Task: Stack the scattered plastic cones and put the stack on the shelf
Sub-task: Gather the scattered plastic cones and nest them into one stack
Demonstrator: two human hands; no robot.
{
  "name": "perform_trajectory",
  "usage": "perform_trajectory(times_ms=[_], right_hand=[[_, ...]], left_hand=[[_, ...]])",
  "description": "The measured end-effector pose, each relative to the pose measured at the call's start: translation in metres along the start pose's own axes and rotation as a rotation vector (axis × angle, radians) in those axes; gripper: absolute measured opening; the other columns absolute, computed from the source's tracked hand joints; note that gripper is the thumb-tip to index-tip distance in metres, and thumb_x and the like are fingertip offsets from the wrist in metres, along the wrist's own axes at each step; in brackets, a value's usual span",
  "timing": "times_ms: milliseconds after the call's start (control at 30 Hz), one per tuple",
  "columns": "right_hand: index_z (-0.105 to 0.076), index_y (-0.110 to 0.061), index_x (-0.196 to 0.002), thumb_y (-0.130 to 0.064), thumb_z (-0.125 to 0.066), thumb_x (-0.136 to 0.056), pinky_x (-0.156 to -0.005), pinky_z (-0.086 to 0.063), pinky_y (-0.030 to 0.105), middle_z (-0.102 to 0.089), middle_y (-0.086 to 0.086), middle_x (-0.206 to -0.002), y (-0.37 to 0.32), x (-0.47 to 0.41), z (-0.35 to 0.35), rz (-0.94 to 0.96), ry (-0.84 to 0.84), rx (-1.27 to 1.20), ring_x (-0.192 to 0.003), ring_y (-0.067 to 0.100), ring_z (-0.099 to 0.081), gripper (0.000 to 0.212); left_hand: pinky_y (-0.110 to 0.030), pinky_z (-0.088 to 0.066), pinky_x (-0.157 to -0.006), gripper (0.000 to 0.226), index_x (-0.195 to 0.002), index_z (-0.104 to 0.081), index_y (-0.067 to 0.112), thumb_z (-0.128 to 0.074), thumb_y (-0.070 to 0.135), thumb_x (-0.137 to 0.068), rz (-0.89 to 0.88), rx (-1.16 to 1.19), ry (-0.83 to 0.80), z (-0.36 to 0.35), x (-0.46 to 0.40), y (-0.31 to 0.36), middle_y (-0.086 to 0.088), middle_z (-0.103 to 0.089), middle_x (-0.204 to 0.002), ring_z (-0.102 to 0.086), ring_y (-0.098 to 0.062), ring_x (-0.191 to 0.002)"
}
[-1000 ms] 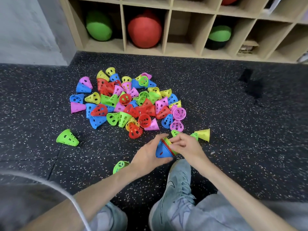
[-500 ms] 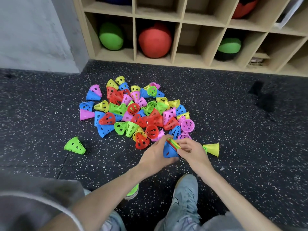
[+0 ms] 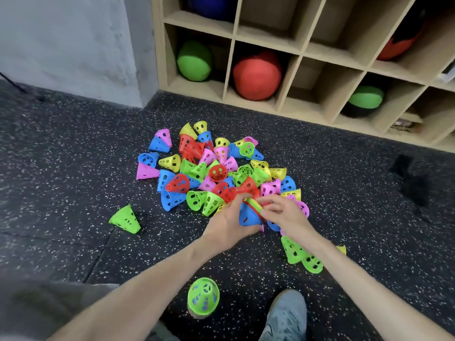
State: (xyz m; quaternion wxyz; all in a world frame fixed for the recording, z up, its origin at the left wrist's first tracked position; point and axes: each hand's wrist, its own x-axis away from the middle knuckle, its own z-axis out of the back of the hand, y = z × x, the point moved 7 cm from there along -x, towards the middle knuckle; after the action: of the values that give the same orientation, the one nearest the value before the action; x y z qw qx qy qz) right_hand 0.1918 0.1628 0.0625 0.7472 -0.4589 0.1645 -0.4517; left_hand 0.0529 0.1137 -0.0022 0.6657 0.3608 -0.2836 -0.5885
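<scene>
The task is at an early stage. The left hand (image 3: 227,221) holds a short stack (image 3: 250,212) of nested cones, blue outermost, its grip curled round the blue cone; the right hand (image 3: 283,214) pinches the stack's rim end, where red and green edges show. The stack hovers at the near right edge of the pile (image 3: 211,173), which lies on the speckled floor (image 3: 73,168) with dozens of loose cones in it. Stray green cones lie apart: one at near left (image 3: 125,219), one nearest (image 3: 203,297), two at near right (image 3: 299,254). The shelf (image 3: 290,104) stands beyond the pile and holds no cones.

Compared with half a second ago, both hands have pushed farther into the pile, and the yellow cone at right is now mostly hidden by the right arm.
</scene>
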Motion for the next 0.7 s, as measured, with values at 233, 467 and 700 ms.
perform_trajectory(times_ms=[233, 467, 700], right_hand=[[-0.072, -0.024, -0.113, -0.019, -0.067, -0.097, -0.068, -0.044, 0.019, -0.069, -0.023, -0.066, -0.022, -0.075, 0.002, 0.068, -0.054, 0.165, -0.066, -0.010, -0.062, 0.018], [-0.076, -0.028, -0.104, -0.017, -0.065, -0.096, -0.092, -0.056, 0.042, -0.078, -0.005, -0.080, -0.004, -0.154, 0.018, 0.051, -0.029, 0.340, -0.083, 0.010, -0.074, 0.018], [-0.076, -0.029, -0.097, -0.014, -0.064, -0.094, -0.076, -0.049, 0.027, -0.078, -0.002, -0.090, 0.030, -0.218, 0.031, -0.015, 0.116, 0.372, -0.094, 0.016, -0.071, 0.020]], left_hand=[[-0.035, -0.049, -0.075, 0.078, -0.144, -0.031, 0.042, -0.078, 0.051, -0.083, 0.015, -0.010, 0.053, 0.037, -0.044, -0.019, 0.004, -0.058, -0.109, -0.059, -0.021, -0.095], [-0.044, -0.054, -0.083, 0.077, -0.148, -0.032, 0.037, -0.076, 0.050, -0.086, 0.065, -0.067, 0.090, 0.060, -0.078, -0.070, 0.001, -0.059, -0.129, -0.058, -0.025, -0.113], [-0.041, -0.055, -0.092, 0.075, -0.151, -0.032, 0.035, -0.072, 0.049, -0.090, 0.083, 0.003, 0.294, 0.060, -0.085, -0.111, 0.011, -0.045, -0.146, -0.047, -0.011, -0.133]])
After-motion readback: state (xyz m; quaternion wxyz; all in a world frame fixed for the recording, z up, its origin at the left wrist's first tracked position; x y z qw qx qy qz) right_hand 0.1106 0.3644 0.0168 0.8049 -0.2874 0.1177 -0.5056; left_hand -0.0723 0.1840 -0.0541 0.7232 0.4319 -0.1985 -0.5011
